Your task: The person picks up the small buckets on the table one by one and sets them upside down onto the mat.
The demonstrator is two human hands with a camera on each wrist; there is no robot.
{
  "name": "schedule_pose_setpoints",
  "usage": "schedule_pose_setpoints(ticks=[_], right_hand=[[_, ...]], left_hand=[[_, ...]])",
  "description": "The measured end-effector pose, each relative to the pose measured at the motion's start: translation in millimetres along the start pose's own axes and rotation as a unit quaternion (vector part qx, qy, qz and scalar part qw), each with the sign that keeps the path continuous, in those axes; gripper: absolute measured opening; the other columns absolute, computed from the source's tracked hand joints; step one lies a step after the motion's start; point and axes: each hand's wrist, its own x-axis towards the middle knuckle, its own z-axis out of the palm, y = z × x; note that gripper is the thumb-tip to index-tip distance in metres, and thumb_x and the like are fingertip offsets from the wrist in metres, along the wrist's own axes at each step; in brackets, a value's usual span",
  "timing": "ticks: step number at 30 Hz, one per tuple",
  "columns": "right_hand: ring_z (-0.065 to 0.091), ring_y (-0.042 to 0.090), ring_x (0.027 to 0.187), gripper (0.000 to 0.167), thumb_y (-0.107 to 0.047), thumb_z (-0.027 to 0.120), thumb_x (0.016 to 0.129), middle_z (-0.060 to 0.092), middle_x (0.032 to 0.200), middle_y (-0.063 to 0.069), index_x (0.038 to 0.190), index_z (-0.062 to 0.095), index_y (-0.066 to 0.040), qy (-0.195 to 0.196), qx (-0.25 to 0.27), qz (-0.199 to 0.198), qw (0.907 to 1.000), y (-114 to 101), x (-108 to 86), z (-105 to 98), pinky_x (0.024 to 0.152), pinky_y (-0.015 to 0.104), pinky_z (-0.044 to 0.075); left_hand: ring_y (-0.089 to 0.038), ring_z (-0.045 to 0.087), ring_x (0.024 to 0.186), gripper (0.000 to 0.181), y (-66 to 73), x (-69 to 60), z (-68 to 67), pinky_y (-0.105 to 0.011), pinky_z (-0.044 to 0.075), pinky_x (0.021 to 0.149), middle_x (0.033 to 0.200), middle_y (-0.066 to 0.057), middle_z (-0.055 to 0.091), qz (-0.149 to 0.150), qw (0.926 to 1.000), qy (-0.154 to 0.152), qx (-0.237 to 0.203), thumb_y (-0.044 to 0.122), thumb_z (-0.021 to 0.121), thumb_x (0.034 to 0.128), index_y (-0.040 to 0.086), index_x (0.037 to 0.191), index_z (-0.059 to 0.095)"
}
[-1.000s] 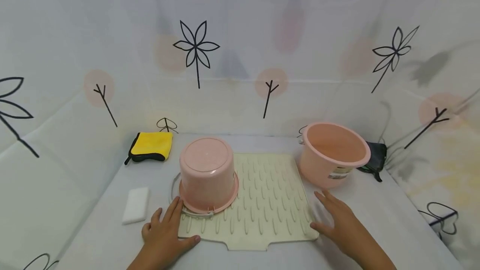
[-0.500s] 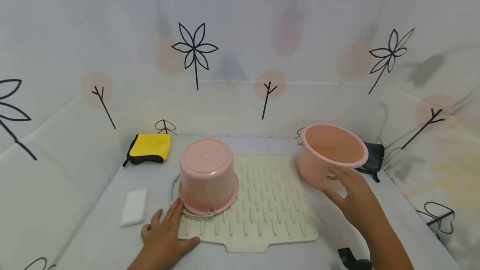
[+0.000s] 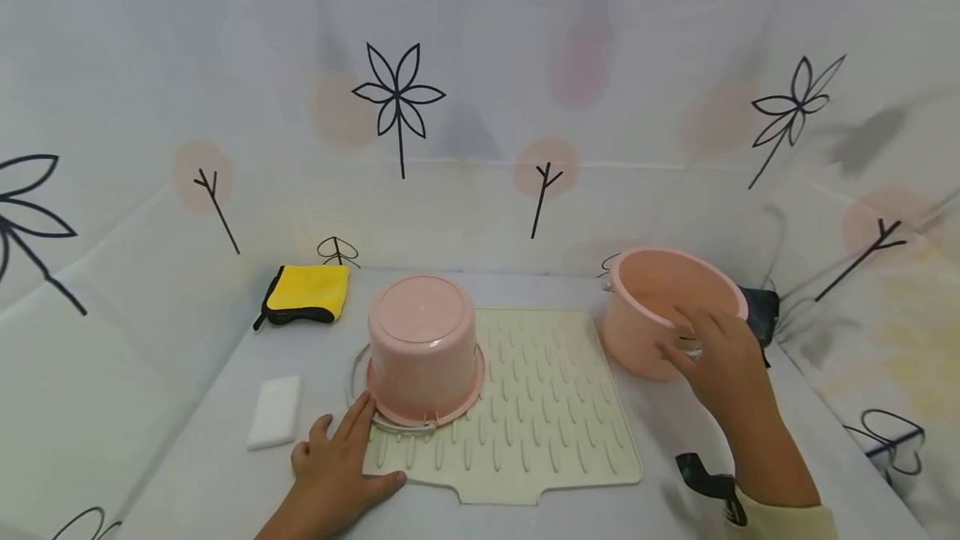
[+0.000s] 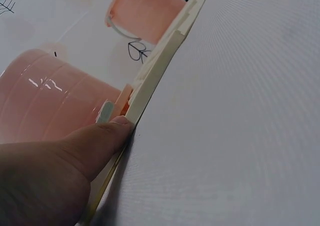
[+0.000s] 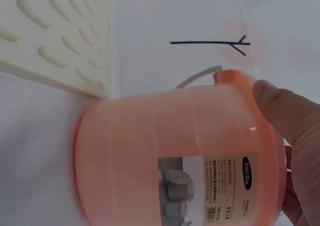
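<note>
A pink bucket point(image 3: 423, 348) stands upside down on the left part of a cream ridged mat point(image 3: 555, 398); its pale handle lies round its rim. My left hand point(image 3: 337, 461) rests at the mat's front left corner, fingers extended towards the bucket's rim. In the left wrist view the thumb point(image 4: 107, 133) lies along the mat's edge. A second pink bucket point(image 3: 637, 340) stands upright to the right of the mat. At its front rim is my right hand point(image 3: 723, 365), fingers over the rim and thumb outside. The right wrist view shows the bucket's label point(image 5: 210, 191).
A folded yellow cloth point(image 3: 307, 290) with black edging lies at the back left. Nearer is a white block point(image 3: 275, 412). A dark pouch-like thing point(image 3: 763, 311) is partly hidden behind the right bucket. A patterned white sheet point(image 3: 480, 207) hangs behind the table.
My right hand has moved from beside the mat's front right corner up to the right bucket's rim. My left hand has stayed at the mat's left corner. Both buckets stand as before.
</note>
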Motion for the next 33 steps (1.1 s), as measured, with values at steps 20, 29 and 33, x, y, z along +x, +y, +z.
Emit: schedule_pose_setpoints(ticks=[20, 29, 33], right_hand=[[0.042, 0.021, 0.063, 0.046, -0.031, 0.093, 0.077, 0.043, 0.063, 0.002, 0.08, 0.054, -0.007, -0.087, -0.072, 0.057, 0.992, 9.5, 3.5, 22.3, 0.061, 0.035, 0.029], [0.037, 0.019, 0.058, 0.049, -0.035, 0.091, 0.08, 0.038, 0.059, 0.001, 0.071, 0.05, -0.01, -0.121, -0.07, 0.075, 0.9874, 8.1, 2.7, 16.3, 0.057, 0.033, 0.026], [0.037, 0.018, 0.058, 0.049, -0.034, 0.092, 0.078, 0.038, 0.06, 0.0, 0.071, 0.05, -0.01, -0.101, -0.066, 0.056, 0.9911, 9.3, -1.0, 16.6, 0.058, 0.033, 0.026]], left_hand=[[-0.059, 0.026, 0.143, 0.131, -1.5, 1.5, 2.2, -0.071, 0.031, 0.093, 0.175, 0.0, 0.02, 0.0, 0.9998, -0.013, 0.018, 0.094, 0.066, 0.068, 0.018, 0.167, 0.027], [-0.059, 0.026, 0.143, 0.132, -2.9, 2.3, 1.3, -0.072, 0.031, 0.093, 0.175, -0.001, 0.02, 0.003, 0.9998, -0.011, 0.018, 0.094, 0.066, 0.0673, 0.018, 0.168, 0.025], [-0.059, 0.026, 0.143, 0.133, -2.4, 3.8, 4.8, -0.072, 0.031, 0.094, 0.176, -0.002, 0.02, -0.002, 0.9998, -0.011, 0.016, 0.095, 0.066, 0.0665, 0.018, 0.168, 0.025]])
